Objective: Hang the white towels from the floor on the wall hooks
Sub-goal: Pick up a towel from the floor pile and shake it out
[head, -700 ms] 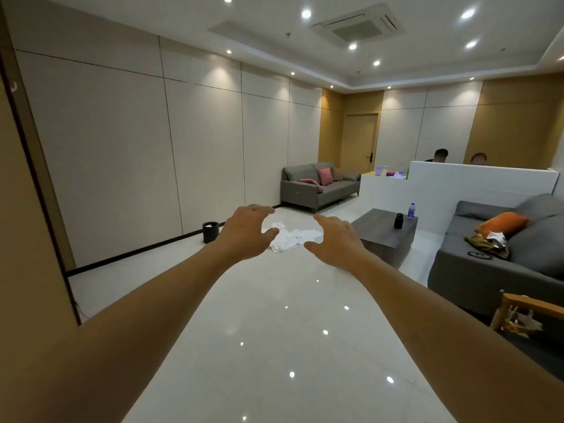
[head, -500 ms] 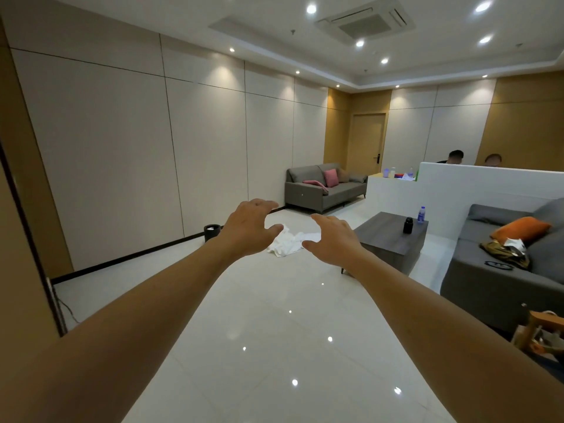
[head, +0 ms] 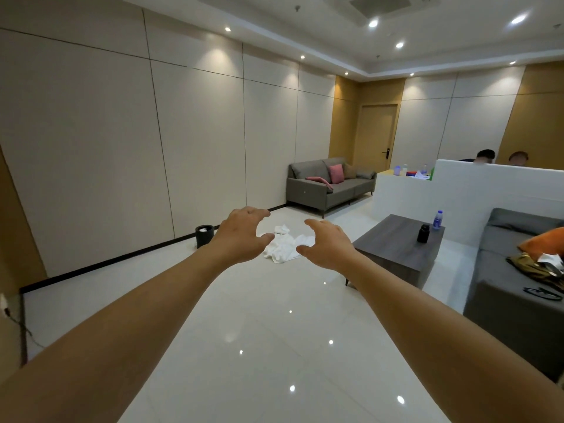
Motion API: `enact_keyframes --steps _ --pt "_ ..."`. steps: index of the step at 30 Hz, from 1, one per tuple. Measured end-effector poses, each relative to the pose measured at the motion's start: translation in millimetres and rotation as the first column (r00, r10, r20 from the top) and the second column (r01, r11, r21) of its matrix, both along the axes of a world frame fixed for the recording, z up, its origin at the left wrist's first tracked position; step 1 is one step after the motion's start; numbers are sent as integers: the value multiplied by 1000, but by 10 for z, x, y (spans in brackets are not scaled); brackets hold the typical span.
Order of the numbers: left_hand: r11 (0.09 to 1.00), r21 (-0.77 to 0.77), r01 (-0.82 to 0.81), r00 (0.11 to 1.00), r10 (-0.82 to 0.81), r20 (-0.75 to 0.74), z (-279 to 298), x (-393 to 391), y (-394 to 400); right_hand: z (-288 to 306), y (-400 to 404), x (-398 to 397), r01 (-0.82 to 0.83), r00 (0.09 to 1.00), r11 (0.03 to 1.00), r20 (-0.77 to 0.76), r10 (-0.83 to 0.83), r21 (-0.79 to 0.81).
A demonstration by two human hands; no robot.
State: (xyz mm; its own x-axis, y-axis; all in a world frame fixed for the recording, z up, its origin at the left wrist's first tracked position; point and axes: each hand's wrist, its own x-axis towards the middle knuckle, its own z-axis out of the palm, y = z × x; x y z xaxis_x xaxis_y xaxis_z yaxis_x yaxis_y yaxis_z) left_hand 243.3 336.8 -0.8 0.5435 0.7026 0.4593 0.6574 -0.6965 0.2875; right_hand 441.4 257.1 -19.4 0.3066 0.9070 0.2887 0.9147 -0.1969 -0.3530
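Observation:
A crumpled heap of white towels (head: pixel 283 245) lies on the glossy white floor some way ahead, near the middle of the room. Both my arms stretch out in front of me at chest height. My left hand (head: pixel 241 236) and my right hand (head: pixel 328 245) hover in the air with loosely spread fingers and hold nothing. From here they frame the towels, which lie well beyond them. No wall hooks appear in this view.
A small black bin (head: pixel 204 236) stands by the left wall. A dark coffee table (head: pixel 396 248) with a black jar and a bottle sits right of the towels. Grey sofas stand at the back (head: pixel 329 187) and far right (head: pixel 515 288). Two people sit behind a white partition (head: pixel 494 187).
The view has swung left and moved a little forward, so the towels, table and back sofa look nearer. Both hands stay outstretched and empty.

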Motion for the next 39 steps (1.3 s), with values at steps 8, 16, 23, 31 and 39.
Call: enact_keyframes --steps 8,16,23,31,39 --pt "999 -4 33 999 -33 -16 -248 685 1945 -315 1855 666 47 999 999 -24 -47 -2" --pt "997 -30 69 996 -70 -51 -152 1305 4083 -290 3806 1276 103 992 994 -71 -106 -39" --pt "994 -94 52 994 -60 -87 -508 1812 5725 -600 5332 1907 107 989 991 -94 -115 -82" --pt "991 -134 8 988 -29 -152 -813 2857 7715 -962 7369 3045 72 986 991 -140 -88 -113" --pt "976 -215 -18 985 -20 -172 -1005 3831 9594 -1026 9329 3988 32 982 988 -181 -60 -154"
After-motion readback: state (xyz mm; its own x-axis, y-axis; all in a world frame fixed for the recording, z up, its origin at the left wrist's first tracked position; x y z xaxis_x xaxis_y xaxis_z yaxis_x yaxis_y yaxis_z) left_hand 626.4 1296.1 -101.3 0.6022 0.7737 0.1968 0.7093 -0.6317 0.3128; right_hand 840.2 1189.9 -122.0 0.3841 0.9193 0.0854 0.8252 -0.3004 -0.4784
